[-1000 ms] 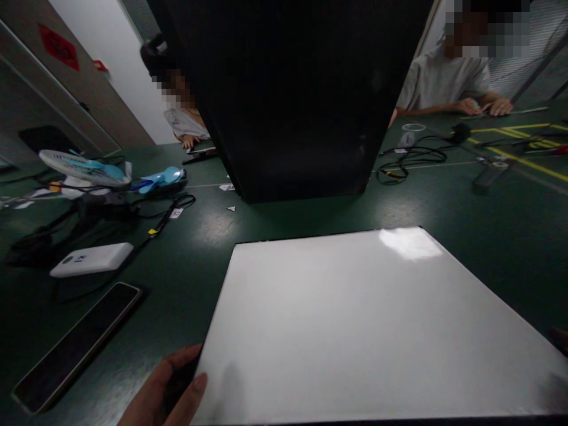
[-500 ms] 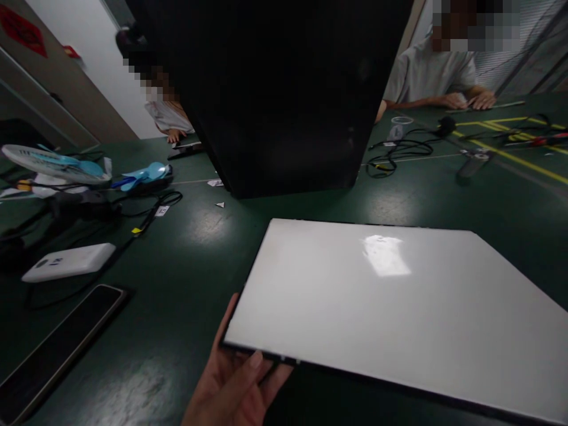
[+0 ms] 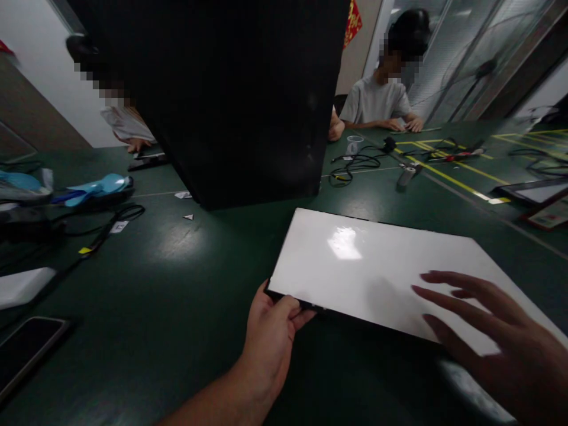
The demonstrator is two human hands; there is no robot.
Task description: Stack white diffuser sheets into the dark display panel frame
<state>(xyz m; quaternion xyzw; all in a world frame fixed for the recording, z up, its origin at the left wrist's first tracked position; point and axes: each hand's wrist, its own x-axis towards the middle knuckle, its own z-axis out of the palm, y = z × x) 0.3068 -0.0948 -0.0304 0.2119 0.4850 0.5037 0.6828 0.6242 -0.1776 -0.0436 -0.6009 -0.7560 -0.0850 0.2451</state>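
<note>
A flat white glossy panel [image 3: 381,266] with a thin black edge slants across the middle and right of the view. My left hand [image 3: 270,331] grips its near left corner, thumb along the near edge and fingers tucked underneath. Over the panel's right part is my right hand [image 3: 492,331], fingers spread and nothing in it. A shadow falls on the white surface left of those fingertips. Part of the panel's right side is hidden behind my right hand.
A large black panel [image 3: 239,118] stands upright on the green table [image 3: 177,307]. Cables [image 3: 355,165] lie behind it at right. At left are a phone [image 3: 31,349], a white device [image 3: 24,287] and a light-blue object [image 3: 100,188]. Two people [image 3: 377,103] sit across the table.
My right hand has come into view over the white panel. The view has turned right, bringing more of the table's right side into sight. My left hand still grips the corner.
</note>
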